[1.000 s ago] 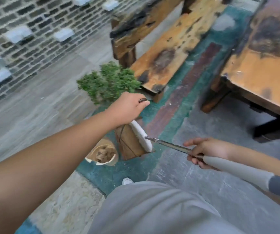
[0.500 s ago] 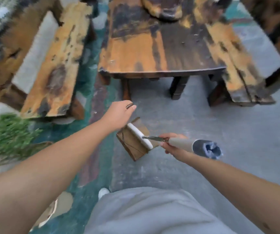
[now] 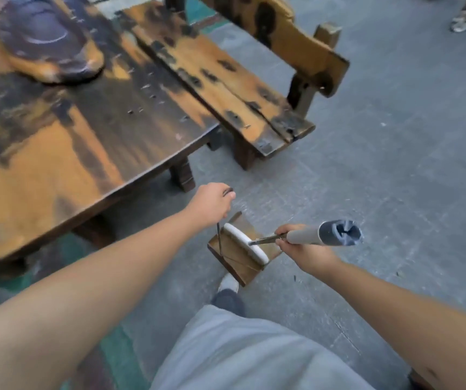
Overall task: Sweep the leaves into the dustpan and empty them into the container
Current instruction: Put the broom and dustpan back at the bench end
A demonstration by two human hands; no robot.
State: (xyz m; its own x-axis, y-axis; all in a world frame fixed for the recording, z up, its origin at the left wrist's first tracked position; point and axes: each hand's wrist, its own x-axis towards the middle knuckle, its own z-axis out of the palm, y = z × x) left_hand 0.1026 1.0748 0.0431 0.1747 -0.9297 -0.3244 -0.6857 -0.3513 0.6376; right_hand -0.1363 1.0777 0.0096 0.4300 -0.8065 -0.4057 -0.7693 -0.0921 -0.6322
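Note:
My left hand (image 3: 212, 202) is closed around the thin dark wire handle of a brown wooden dustpan (image 3: 236, 261), which hangs just above the grey floor in front of my foot. My right hand (image 3: 296, 244) grips the grey padded handle (image 3: 324, 235) of a broom; its thin metal shaft runs down to a white broom head (image 3: 244, 246) lying across the dustpan's mouth. No leaves show in the dustpan or on the floor, and the container is out of view.
A dark, worn wooden table (image 3: 79, 130) fills the left side. A matching bench (image 3: 226, 80) with a backrest stands behind it. Grey paving (image 3: 395, 164) stretches to the right. Another person's shoes (image 3: 465, 21) are at the top right. My white shoe (image 3: 227, 282) is under the dustpan.
My view has swung right, away from the green plant and the round container, which have left the view. The table and right bench now fill it. Both hands keep their grips.

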